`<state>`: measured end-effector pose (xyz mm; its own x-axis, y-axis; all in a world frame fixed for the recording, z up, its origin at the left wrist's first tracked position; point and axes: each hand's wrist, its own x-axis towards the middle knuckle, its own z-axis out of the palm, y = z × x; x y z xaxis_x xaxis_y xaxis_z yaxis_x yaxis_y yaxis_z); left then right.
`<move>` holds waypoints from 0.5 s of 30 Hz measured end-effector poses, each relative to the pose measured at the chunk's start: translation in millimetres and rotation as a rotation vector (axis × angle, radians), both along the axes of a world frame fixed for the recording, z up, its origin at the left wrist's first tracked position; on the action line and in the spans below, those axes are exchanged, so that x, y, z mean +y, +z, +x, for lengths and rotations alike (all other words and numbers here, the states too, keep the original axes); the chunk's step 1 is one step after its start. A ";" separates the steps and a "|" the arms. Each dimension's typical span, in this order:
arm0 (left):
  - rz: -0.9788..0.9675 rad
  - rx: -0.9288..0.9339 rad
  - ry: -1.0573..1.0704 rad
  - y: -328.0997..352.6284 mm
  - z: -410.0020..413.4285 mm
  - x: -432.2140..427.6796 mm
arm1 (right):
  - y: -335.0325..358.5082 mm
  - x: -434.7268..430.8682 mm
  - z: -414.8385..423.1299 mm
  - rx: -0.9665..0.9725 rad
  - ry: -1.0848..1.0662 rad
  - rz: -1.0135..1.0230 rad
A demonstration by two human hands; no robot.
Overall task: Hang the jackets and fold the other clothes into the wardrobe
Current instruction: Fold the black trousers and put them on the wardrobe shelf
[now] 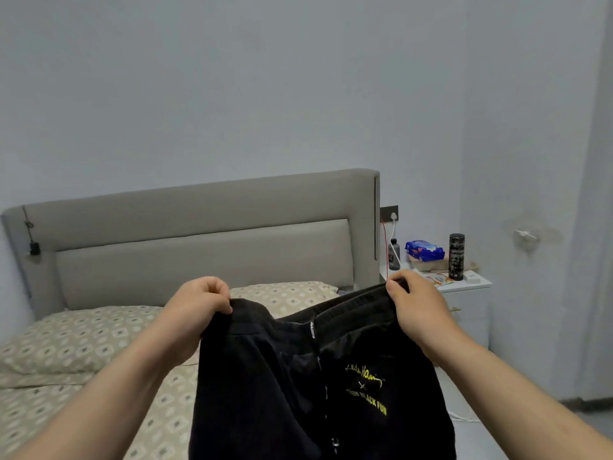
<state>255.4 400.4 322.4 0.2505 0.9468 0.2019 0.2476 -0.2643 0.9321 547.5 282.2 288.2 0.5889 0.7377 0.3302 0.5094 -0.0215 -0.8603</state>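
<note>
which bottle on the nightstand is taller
The dark patterned cylindrical flask, standing right of the blue packet on the white nightstand; the small grey black-capped bottle beside the headboard is clearly shorter.

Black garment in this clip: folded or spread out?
Spread out. The left hand and right hand each grip the top edge of the black garment, stretching it wide; its fabric hangs down unfolded above the bed.

The left hand point(195, 310) and right hand point(416, 308) each pinch the waistband of black fabric trousers point(298, 386) with yellow lettering, holding them up over a bed point(83, 343) with patterned beige bedding and a grey padded headboard point(199, 234). A white bedside cabinet point(471, 313) stands beside the bed.
</note>
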 end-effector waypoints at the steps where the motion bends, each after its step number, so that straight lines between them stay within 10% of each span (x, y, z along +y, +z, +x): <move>1: 0.077 0.126 0.043 -3.0 -5.7 4.5 | 0.5 -4.0 4.6 -0.027 -0.011 -0.028; 7: 0.002 0.989 -0.164 -21.5 -18.1 -7.3 | 13.1 -25.9 0.9 -0.084 0.115 0.019; 10: -0.214 0.745 -0.485 -39.7 7.0 -28.0 | 26.2 -29.6 -14.8 -0.100 0.214 0.063; 15: 0.020 0.661 -0.577 -68.1 39.3 -38.3 | 42.5 -34.9 -28.2 -0.203 0.339 0.057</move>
